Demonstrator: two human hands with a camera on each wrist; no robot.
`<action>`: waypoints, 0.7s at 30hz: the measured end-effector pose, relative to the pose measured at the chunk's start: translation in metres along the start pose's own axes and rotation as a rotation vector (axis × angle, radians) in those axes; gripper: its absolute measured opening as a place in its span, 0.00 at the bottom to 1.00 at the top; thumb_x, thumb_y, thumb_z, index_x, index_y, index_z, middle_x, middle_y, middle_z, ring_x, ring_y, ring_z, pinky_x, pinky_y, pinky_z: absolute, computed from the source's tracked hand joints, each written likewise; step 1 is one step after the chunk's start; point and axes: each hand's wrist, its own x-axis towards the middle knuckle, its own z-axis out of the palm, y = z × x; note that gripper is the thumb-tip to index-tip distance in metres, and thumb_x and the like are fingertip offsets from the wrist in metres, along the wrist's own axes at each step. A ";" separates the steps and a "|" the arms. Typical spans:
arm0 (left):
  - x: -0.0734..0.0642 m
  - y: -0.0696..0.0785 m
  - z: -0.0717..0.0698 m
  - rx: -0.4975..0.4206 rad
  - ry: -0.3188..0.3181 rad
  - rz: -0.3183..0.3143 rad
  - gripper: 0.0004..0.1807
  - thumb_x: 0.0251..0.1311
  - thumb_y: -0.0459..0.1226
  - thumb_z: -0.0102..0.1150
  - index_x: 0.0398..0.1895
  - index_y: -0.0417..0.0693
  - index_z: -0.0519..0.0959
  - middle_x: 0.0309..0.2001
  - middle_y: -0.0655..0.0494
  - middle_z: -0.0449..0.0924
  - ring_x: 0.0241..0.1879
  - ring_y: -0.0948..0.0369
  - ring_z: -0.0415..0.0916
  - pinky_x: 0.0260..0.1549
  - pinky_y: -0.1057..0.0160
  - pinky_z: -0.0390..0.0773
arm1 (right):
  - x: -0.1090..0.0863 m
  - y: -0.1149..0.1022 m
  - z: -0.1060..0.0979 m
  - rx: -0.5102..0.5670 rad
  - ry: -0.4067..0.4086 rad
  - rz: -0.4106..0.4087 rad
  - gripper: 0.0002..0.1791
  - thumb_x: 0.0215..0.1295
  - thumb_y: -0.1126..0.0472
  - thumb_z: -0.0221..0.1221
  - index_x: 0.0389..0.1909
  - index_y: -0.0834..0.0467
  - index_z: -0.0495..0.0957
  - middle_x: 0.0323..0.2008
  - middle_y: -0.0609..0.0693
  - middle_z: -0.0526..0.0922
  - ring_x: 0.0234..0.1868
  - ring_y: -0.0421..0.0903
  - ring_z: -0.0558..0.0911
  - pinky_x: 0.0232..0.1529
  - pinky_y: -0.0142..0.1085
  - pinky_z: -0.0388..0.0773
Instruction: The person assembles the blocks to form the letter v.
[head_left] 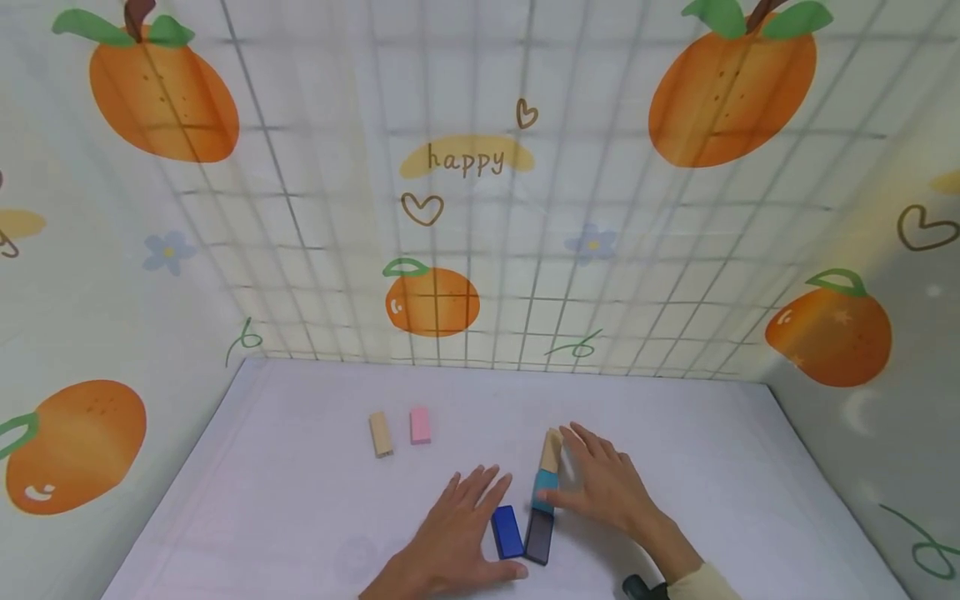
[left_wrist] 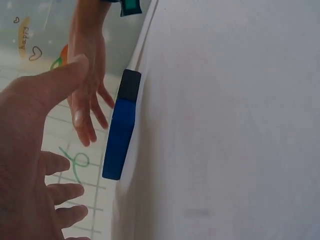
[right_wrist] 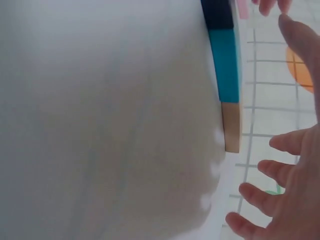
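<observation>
A row of three blocks lies end to end on the table: a black block [head_left: 539, 537] nearest, a teal block [head_left: 545, 482] in the middle and a natural wood block [head_left: 551, 452] at the far end. Just left of the black one is a blue block [head_left: 507, 533]. My left hand [head_left: 459, 529] hovers spread around the blue block's left side, its thumb stretched toward the near end. To the right of the row, my right hand [head_left: 611, 483] has its fingers extended and apart; the right wrist view shows a gap between them and the wood block [right_wrist: 231, 127]. Neither hand holds anything.
Farther back on the left lie another natural wood block [head_left: 381, 435] and a pink block [head_left: 420, 426]. A white table [head_left: 247, 500] carries everything. Patterned cloth [head_left: 480, 217] with oranges hangs behind it and along both sides.
</observation>
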 end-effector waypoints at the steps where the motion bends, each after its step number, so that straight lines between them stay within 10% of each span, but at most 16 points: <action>1: -0.001 -0.001 0.000 0.004 0.000 0.002 0.60 0.53 0.80 0.44 0.82 0.58 0.49 0.80 0.53 0.49 0.79 0.53 0.46 0.72 0.41 0.49 | -0.001 -0.001 0.000 -0.005 0.002 -0.001 0.62 0.49 0.21 0.62 0.75 0.60 0.63 0.74 0.61 0.63 0.68 0.66 0.67 0.56 0.70 0.66; 21: -0.005 -0.009 -0.010 0.025 0.042 0.025 0.60 0.54 0.79 0.43 0.82 0.54 0.50 0.81 0.49 0.47 0.79 0.48 0.42 0.70 0.32 0.45 | -0.017 -0.020 0.001 -0.009 -0.012 0.011 0.66 0.49 0.19 0.60 0.77 0.63 0.58 0.77 0.64 0.55 0.75 0.69 0.56 0.65 0.73 0.52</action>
